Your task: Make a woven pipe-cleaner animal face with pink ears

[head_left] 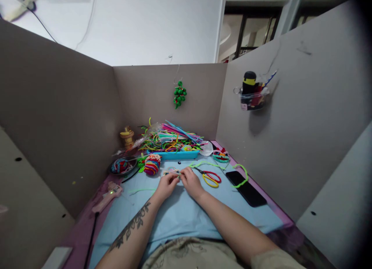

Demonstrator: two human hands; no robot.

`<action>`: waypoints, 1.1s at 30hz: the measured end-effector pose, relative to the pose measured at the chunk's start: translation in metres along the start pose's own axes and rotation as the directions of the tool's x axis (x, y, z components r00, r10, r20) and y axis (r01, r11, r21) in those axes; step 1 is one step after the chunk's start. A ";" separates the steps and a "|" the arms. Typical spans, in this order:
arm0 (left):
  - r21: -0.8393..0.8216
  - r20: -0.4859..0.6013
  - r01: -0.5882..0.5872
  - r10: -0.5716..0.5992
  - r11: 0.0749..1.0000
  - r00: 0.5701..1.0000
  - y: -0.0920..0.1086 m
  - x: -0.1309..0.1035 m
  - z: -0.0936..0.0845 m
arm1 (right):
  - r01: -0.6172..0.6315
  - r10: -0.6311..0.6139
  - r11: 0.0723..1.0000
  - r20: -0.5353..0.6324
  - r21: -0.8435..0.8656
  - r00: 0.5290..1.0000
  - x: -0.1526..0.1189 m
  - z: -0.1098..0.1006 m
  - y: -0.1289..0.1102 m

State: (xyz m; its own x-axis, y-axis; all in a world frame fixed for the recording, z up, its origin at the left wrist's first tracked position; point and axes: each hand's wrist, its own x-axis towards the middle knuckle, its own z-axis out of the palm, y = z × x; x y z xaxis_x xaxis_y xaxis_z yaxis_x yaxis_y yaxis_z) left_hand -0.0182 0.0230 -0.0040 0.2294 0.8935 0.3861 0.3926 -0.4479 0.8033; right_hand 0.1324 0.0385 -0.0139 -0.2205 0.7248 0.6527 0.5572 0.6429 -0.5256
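Observation:
My left hand (167,184) and my right hand (190,180) meet over the blue cloth, fingers closed and thumbs close together. Both pinch a light green pipe cleaner (207,164); a bit of green shows between the fingertips, and a length of it trails off from behind my right hand. The exact grip is mostly hidden by my fingers. Just beyond the hands lies a small pale coloured piece (171,170), partly covered. Scissors (211,178) with one red and one yellow handle rest right beside my right hand.
A blue tray (180,155) heaped with pipe cleaners stands at the back. A striped yarn-like ball (152,164) and a dark bowl (133,166) sit left of it. A pink glue gun (107,196) lies left, its light green. The phone (250,191) lies right, under a green loop.

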 end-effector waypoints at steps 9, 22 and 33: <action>-0.028 0.019 -0.061 0.062 0.998 0.998 0.001 -0.001 0.000 | 0.043 -0.040 0.996 -0.046 0.076 0.998 0.001 -0.001 0.004; 0.084 -0.096 0.046 -0.038 0.995 0.995 -0.008 0.002 0.001 | -0.024 0.031 0.981 -0.032 0.195 0.999 0.001 -0.002 -0.003; -0.036 -0.087 -0.079 0.076 0.996 0.993 -0.009 0.003 -0.001 | -0.179 0.174 0.915 0.048 0.362 0.984 0.003 0.002 0.001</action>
State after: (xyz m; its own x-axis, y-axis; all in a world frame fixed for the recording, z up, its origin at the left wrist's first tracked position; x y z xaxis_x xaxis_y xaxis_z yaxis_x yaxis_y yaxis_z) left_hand -0.0219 0.0292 -0.0096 0.1803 0.8563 0.4841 0.3412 -0.5160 0.7857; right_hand 0.1312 0.0420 -0.0134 -0.1589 0.8366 0.5243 0.2593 0.5478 -0.7954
